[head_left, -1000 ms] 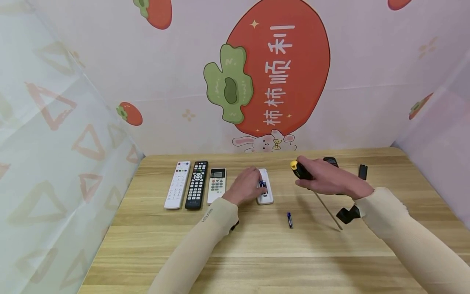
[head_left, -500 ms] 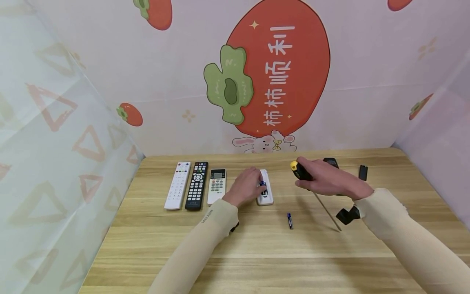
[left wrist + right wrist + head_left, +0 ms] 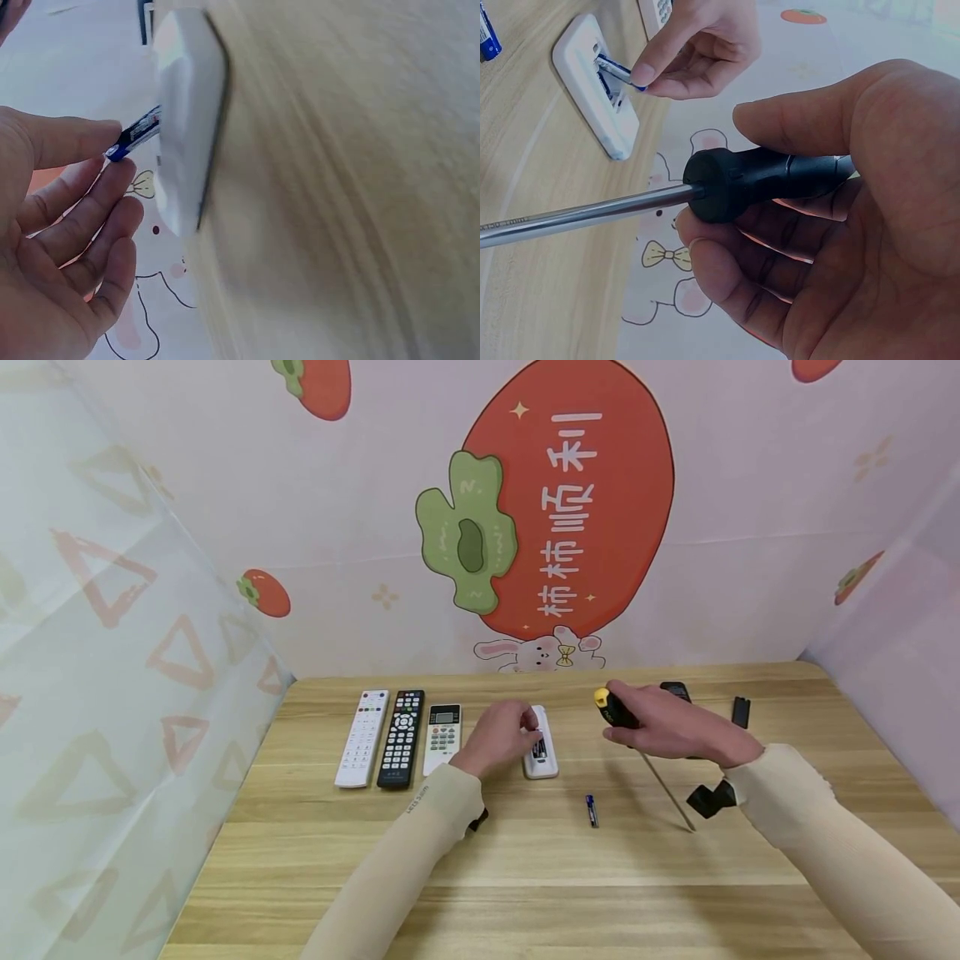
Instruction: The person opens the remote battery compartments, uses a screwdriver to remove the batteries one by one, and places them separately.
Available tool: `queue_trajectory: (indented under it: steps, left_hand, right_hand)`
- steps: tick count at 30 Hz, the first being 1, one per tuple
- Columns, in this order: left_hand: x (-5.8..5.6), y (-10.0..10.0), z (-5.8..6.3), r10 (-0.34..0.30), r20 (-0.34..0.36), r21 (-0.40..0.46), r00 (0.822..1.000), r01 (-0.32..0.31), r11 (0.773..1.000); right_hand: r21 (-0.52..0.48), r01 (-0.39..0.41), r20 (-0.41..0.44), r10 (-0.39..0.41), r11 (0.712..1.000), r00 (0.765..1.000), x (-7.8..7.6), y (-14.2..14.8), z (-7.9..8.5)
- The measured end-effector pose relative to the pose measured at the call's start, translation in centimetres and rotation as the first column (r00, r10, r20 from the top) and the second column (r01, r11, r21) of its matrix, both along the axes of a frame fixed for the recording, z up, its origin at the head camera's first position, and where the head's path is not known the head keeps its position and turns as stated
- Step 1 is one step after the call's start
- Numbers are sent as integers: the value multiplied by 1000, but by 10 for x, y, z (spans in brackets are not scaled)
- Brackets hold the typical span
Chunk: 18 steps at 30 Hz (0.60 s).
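Note:
My left hand (image 3: 501,737) pinches one end of a blue battery (image 3: 135,135) between thumb and fingertips. That battery slants up out of the battery slot of a white remote control (image 3: 592,82), which lies back side up on the table. Another battery shows in the slot beside it. To the right, my right hand (image 3: 663,720) holds a screwdriver (image 3: 742,184) by its black handle with a yellow end, above the table. Its long metal shaft points down toward the front. A loose blue battery (image 3: 592,811) lies on the wood between the remote and the shaft tip.
Left of my left hand lie a white remote (image 3: 362,739), a black remote (image 3: 401,739) and a white remote with a small screen (image 3: 443,740). Behind my right hand is a partly hidden black object (image 3: 677,690). A small black piece (image 3: 741,712) lies farther right.
My left hand has lifted slightly, tilting one end of the battery up out of the remote's slot. The right hand and screwdriver have hardly moved.

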State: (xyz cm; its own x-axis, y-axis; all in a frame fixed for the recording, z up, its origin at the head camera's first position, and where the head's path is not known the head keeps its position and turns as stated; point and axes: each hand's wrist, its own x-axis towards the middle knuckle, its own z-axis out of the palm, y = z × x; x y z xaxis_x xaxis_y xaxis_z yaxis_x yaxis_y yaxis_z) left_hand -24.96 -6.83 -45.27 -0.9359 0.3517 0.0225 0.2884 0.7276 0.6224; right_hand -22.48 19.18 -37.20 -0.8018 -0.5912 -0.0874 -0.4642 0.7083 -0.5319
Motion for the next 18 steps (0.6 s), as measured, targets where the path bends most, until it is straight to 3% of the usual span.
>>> queue_trajectory:
  steps: [10,18]
  left_hand:
    - [-3,3,11,-38,53,95,998,33,995]
    - [-1,22,17,-52,74,94,996,45,995]
  right_hand:
    - [-2,4,18,-4,1000,1000,0,2,2]
    - [-6,9,29,-9,1000,1000,1,4,5]
